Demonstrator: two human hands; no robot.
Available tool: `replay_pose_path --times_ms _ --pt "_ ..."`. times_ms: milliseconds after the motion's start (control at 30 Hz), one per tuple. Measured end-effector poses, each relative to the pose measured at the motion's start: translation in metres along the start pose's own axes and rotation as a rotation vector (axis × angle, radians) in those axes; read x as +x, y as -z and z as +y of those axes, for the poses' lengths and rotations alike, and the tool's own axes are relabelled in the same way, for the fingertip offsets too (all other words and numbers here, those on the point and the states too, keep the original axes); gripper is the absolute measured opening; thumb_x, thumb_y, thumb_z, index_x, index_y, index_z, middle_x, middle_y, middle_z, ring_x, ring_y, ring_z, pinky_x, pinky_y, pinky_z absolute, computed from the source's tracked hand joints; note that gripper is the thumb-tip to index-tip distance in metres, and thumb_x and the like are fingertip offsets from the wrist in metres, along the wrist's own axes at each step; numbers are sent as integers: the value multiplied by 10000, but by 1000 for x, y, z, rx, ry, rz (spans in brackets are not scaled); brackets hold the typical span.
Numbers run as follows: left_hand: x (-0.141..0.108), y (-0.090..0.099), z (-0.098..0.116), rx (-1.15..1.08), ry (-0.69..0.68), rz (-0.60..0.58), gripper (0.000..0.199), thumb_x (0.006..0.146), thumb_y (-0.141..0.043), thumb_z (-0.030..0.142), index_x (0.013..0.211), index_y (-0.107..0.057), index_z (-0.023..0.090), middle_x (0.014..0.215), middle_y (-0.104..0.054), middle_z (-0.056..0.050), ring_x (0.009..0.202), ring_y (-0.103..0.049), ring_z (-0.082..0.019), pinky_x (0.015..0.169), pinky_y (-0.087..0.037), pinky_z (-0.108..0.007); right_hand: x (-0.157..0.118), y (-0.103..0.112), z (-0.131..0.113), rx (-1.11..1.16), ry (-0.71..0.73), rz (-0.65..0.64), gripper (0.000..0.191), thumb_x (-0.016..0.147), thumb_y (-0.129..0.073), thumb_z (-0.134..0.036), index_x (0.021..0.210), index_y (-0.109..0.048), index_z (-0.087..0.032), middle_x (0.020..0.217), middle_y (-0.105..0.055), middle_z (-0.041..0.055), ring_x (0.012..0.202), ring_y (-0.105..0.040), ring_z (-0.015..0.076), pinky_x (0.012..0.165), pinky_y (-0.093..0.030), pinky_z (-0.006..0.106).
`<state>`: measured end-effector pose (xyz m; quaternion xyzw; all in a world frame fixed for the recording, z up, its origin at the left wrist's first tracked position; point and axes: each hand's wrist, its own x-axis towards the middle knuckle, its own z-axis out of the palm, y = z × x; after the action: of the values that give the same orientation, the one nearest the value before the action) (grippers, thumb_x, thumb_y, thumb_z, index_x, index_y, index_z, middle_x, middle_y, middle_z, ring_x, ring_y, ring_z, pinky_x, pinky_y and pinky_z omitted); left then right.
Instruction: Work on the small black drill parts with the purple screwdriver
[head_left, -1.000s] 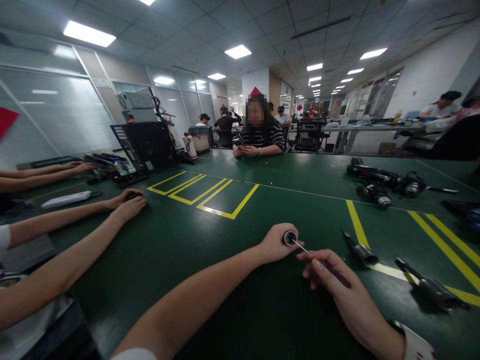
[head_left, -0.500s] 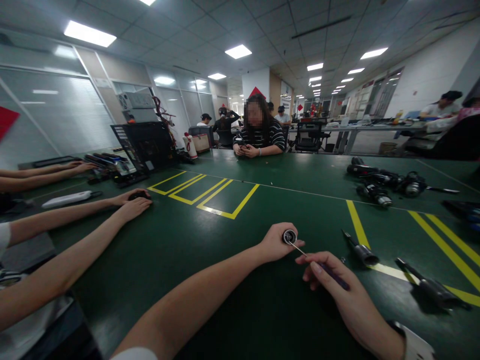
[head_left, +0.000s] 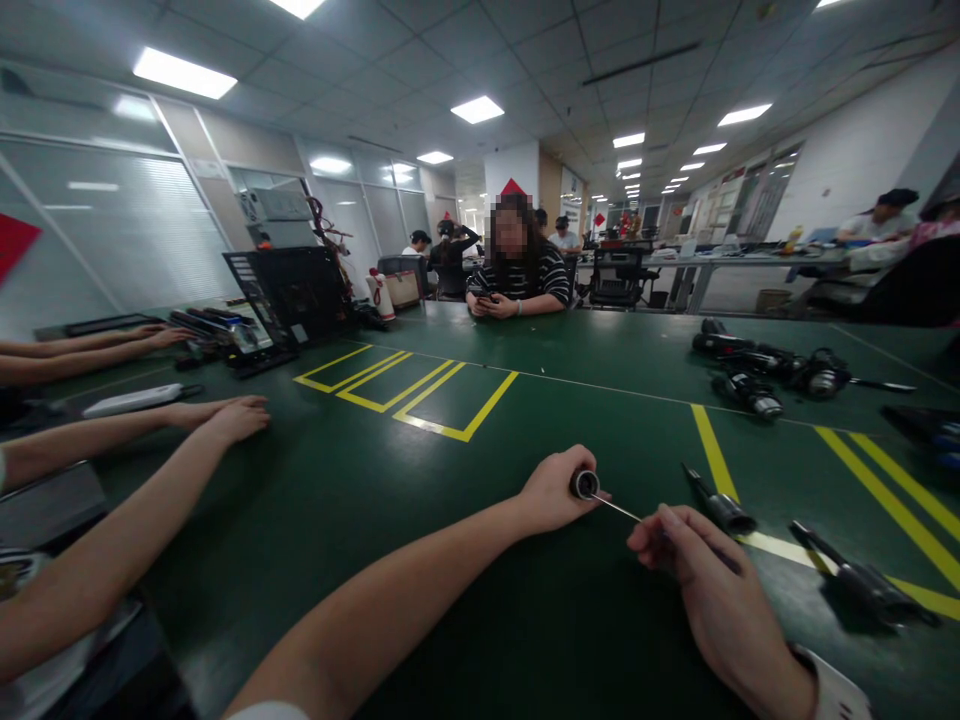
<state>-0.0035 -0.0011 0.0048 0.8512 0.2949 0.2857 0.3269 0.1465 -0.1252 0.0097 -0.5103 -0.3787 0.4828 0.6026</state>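
Note:
My left hand (head_left: 556,490) is closed around a short dark cylindrical part (head_left: 585,485), whose round open end with a metal rim faces me. In my right hand (head_left: 697,560) is a thin screwdriver (head_left: 619,508) with a dark handle, mostly covered by my fingers. Its slim metal shaft points left, and the tip is at the mouth of the cylinder; whether it touches anything inside I cannot tell. To the right of my right hand lie two dark tool parts, a nearer one (head_left: 862,585) and a farther one (head_left: 724,508), each with a narrow shaft and a wide round end.
Several black power tools (head_left: 757,370) lie at the far right of the green table (head_left: 337,540). A black metal frame (head_left: 296,290) stands far left. Co-workers' arms (head_left: 172,460) rest on the table at left. Across the table sits a person (head_left: 517,265) with a phone.
My right hand has drawn back to the right with the screwdriver. The cylinder's open end has turned slightly toward the right. At left, a co-worker's hands have come away from a dark object.

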Motion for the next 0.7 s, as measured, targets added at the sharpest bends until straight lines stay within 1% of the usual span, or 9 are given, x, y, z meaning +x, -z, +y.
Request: replay_pose_path --times_ms 100,200,333,467,567,700 --pt "-1 0 0 -14 14 -31 302 715 -684 330 876 -483 174 794 -533 26 685 -510 -108 564 -398 -206 0 2 0 30 -9 10 312 736 -634 -504 685 -654 -198 691 -656 30 672 -558 183 609 -452 297" --pt "-1 2 2 28 -13 -62 259 720 -677 307 857 -505 170 812 -532 18 723 -511 -115 600 -408 -213 0 2 -1 30 5 0 305 732 -639 -497 688 -656 -196 696 -656 34 680 -559 188 617 -450 302" --pt "1 2 3 76 -85 -80 243 706 -689 300 834 -536 161 807 -538 6 752 -513 -129 667 -419 -239 -2 0 -3 -30 -3 -85 291 771 -605 -474 702 -660 -196 718 -655 37 692 -561 190 638 -443 310" --pt "2 0 1 45 -137 -47 222 723 -671 312 811 -542 155 787 -536 1 739 -510 -129 664 -416 -239 -2 -1 -2 -75 -21 -139 248 779 -608 -446 755 -667 -206 781 -664 37 746 -571 200 671 -443 319" --pt "2 -1 -1 33 -138 -41 196 739 -650 306 801 -538 157 777 -532 1 725 -506 -126 650 -410 -236 -2 0 -1 -68 -1 -122 241 767 -624 -440 727 -661 -206 744 -658 33 726 -565 197 667 -435 318" --pt "2 -1 -2 54 -167 -37 177 749 -636 291 788 -528 157 763 -521 4 710 -496 -120 633 -399 -228 -1 2 0 -14 43 -57 261 759 -627 -439 650 -644 -203 649 -631 22 654 -536 179 616 -416 298"
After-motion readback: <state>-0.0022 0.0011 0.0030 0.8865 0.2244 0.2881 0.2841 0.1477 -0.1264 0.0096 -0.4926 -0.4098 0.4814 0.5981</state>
